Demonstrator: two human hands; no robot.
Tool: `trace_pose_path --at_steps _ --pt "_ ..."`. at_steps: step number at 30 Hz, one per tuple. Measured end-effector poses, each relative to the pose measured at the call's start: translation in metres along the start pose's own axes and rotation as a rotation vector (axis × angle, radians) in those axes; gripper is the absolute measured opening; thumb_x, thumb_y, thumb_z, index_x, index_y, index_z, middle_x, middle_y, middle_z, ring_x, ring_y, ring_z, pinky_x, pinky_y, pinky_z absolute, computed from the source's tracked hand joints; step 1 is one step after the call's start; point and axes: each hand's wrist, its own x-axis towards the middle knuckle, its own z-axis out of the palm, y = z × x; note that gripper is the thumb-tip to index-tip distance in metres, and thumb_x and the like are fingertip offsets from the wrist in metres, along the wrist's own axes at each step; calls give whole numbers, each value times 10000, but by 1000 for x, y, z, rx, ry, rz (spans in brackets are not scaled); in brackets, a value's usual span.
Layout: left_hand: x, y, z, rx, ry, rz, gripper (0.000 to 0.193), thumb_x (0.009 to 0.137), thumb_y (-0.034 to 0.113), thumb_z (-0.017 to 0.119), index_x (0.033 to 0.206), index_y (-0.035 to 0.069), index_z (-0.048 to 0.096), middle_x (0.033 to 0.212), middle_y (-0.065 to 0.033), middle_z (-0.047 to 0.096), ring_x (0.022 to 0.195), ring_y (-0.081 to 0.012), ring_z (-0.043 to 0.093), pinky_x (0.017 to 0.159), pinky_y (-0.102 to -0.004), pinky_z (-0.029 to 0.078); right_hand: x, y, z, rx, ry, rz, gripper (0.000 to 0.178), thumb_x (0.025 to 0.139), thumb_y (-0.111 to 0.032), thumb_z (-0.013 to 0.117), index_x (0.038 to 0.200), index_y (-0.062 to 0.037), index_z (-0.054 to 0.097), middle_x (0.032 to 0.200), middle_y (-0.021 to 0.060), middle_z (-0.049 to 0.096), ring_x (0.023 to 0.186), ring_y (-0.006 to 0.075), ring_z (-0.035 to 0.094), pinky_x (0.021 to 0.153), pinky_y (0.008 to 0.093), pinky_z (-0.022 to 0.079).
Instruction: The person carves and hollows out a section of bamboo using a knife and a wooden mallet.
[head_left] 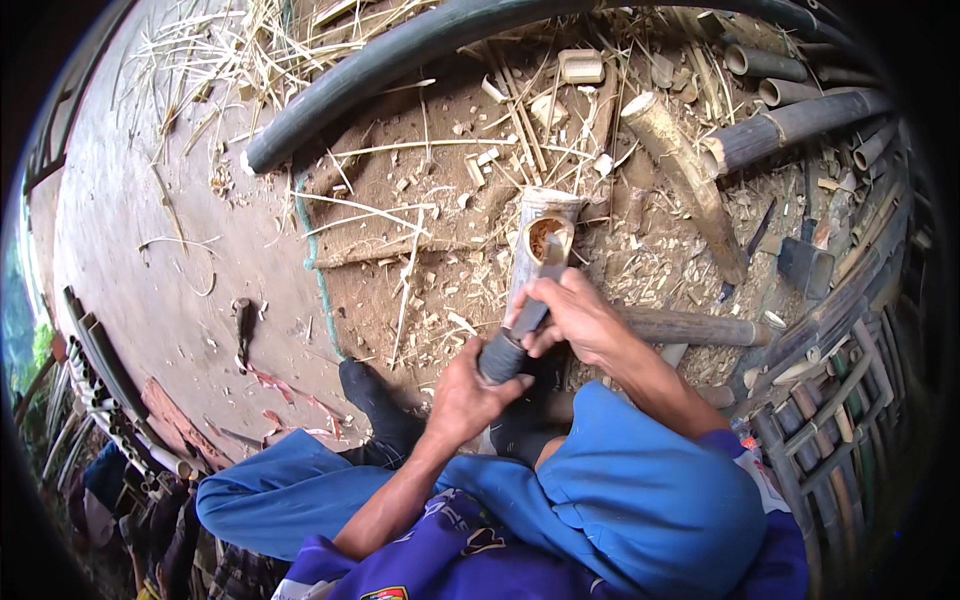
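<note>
Chip-strewn ground (400, 180) underlies the bamboo tube (523, 264); your left grip (462, 397) clasps a dark cylinder (500, 357), probably for steadiness; your right grip (577, 318) holds a blocky tool (530, 315) toward the hole (543, 240).

It's a head-worn fisheye, left one of a pair, looking down from above the person's blue trousers (640, 460); left hand (466, 398) and right hand (578, 318) sit pretty close, near mid-frame, floor (130, 240) stretching wide around.

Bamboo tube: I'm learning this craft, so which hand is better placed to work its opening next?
Likely the right hand: it grips a dark tool beside the opening; the left hand is farther away, around a dark cylinder.
</note>
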Motion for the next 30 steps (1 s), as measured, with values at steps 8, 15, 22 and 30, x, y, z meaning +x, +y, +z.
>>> trace_pose_path --at_steps 8,15,22,30 --pt "10 135 -92 740 152 64 293 652 178 788 851 -23 711 727 -205 702 656 -338 705 647 -434 556 26 -8 4 721 -383 -186 287 1025 -238 443 1125 -14 593 1090 151 660 818 181 654 813 418 598" --pt "-2 75 -69 575 300 185 286 672 176 782 855 -19 680 702 -190 688 685 -331 705 647 -435 547 15 5 14 629 -256 -190 244 1004 -224 471 1048 -26 606 1047 180 683 723 188 652 655 393 618" --pt "12 155 -79 835 202 118 250 654 167 799 788 -27 717 639 -168 673 595 -255 683 587 -411 534 28 2 -2 894 -396 -172 205 1003 -190 460 1071 -41 584 1085 187 682 852 242 682 777 469 612" --pt "26 155 -65 1180 273 720 122 782 125 705 836 27 658 680 -125 640 690 -315 683 613 -440 525 28 22 7 1104 -269 -248 213 1009 -252 455 1059 -121 615 1037 53 703 938 191 658 787 390 598"
